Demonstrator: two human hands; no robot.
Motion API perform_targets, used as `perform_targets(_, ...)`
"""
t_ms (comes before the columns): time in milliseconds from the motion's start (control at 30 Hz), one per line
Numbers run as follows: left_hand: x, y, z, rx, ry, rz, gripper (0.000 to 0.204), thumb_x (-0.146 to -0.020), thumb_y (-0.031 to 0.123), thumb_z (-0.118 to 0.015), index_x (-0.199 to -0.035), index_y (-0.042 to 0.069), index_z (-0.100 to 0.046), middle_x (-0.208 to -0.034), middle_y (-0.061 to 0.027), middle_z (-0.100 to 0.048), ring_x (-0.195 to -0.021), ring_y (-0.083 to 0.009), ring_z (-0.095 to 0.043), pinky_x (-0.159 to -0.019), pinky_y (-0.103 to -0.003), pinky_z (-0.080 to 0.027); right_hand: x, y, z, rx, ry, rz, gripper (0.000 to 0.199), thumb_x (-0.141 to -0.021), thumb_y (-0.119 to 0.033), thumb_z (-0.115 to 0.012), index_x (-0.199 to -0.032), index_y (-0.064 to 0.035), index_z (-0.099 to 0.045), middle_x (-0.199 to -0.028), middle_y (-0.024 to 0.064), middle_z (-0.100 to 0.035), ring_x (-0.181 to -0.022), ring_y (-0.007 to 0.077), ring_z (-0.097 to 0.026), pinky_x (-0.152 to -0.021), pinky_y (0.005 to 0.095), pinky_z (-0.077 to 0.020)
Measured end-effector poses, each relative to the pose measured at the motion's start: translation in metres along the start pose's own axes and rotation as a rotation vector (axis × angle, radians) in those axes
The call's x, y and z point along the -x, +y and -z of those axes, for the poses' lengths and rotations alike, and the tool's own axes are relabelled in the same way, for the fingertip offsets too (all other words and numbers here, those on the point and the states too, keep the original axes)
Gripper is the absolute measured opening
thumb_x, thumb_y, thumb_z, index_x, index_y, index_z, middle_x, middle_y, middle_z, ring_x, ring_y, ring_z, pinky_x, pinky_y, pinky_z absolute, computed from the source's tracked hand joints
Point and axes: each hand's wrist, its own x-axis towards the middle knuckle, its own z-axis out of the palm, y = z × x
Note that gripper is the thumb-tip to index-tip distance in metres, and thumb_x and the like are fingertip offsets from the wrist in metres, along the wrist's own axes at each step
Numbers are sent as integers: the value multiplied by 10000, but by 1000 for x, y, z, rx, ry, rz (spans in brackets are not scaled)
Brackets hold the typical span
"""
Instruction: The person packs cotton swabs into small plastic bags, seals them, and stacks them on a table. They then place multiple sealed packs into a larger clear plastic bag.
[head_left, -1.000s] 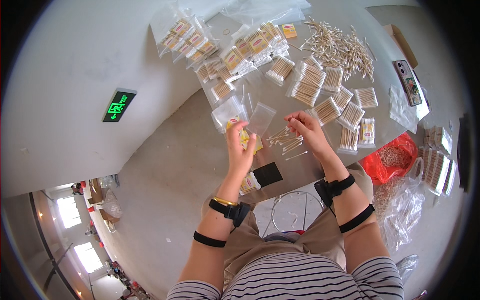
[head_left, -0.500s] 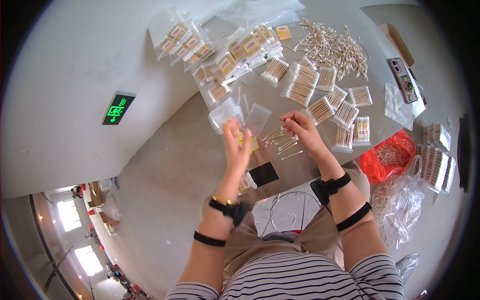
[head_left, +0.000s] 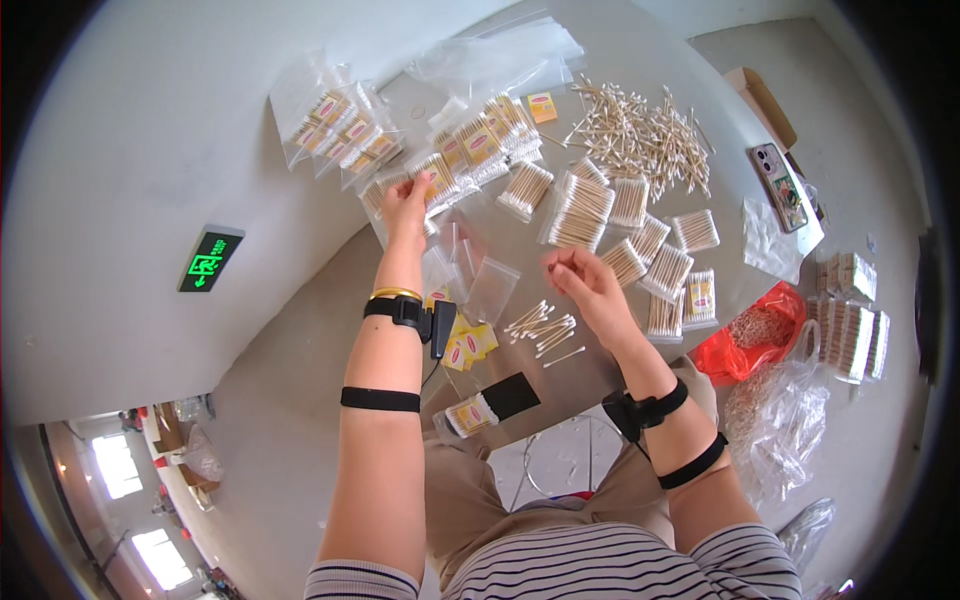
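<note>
My left hand [head_left: 405, 208] reaches to the far left of the table. Its fingers close on the edge of a clear pack of cotton swabs [head_left: 435, 180] with a yellow label, which lies among similar packs. My right hand [head_left: 590, 290] hovers above the table's middle with its fingers curled together; whatever is in them, if anything, is hidden. Loose cotton swabs [head_left: 543, 328] lie just below it. Between my hands are empty clear zip bags [head_left: 492, 290] and yellow label cards [head_left: 470, 345]. A filled swab pack [head_left: 470, 415] lies by a black rectangle [head_left: 512, 396] at the near edge.
A heap of loose swabs [head_left: 640, 135] covers the far right. Several filled packs [head_left: 582, 210] lie before it. A phone [head_left: 778, 187] rests near the right edge. A red bag of swabs [head_left: 750, 330] stands beside the table, and a wall [head_left: 180, 120] borders its left.
My left hand has gone from above the zip bags to the packs at the far left and closed on one. My right hand stays curled near the loose swabs. The view has shifted.
</note>
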Motion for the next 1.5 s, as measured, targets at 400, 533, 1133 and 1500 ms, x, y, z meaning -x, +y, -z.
perform_targets(400, -6, 31, -10, -92, 85, 14, 499, -829, 397, -832, -983, -57, -694, -927, -107, -703, -816, -167, -644, -760, -311, -512, -197, -48, -42, 1271, 337, 411, 716, -727, -499, -838, -1273, -101, -601, -1245, 174, -574, -1192, 382, -514, -1034, 515, -406)
perform_targets(533, -8, 36, -4, -87, 26, 101, 596, -809, 455, -834, -1075, -59, -692, -1055, -129, -693, -942, -189, -644, -861, -335, -496, -209, -46, -44, 1269, 343, 336, 765, -715, -496, -850, -1297, -81, -576, -1246, 172, -579, -1223, 362, -512, -1049, 506, -398)
perform_targets(1133, -35, 27, 4, 73, -86, 113, 365, -840, 420, -824, -918, 89, -693, -821, 26, -645, -748, -78, -581, -659, -255, -444, -241, -74, 3, 568, 146, -119, 613, -877, -364, -792, -1284, 49, -594, -1077, 115, -707, -971, 190, -678, -862, 331, -540)
perform_targets(1500, -42, 2, -27, 197, -95, 60, 516, -969, 382, -626, -1305, 9, -507, -1262, -131, -583, -1119, -222, -577, -919, -403, -498, -244, -62, -10, 666, 130, -207, 851, -831, -553, -683, -1470, -40, -451, -1410, 245, -517, -1301, 332, -511, -1098, 439, -390)
